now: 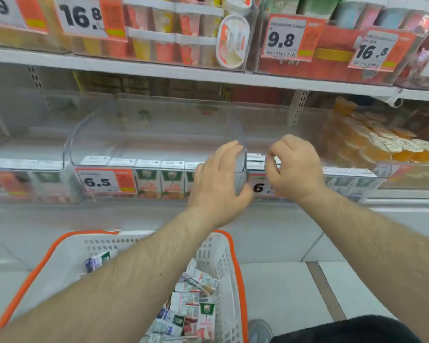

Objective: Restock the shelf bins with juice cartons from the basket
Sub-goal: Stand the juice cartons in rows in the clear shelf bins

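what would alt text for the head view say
Two bare hands reach to a shelf of clear bins: the left hand grips a clear bin wall, the right hand curls beside it. Below, a white basket holds juice cartons.

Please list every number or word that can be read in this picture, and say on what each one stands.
"16.8": upper shelf tag, left
"9.8": upper tag
"16.8": upper tag, right
"6.5": bin tag
"08": shelf cartons
Small print, basket cartons: unreadable.
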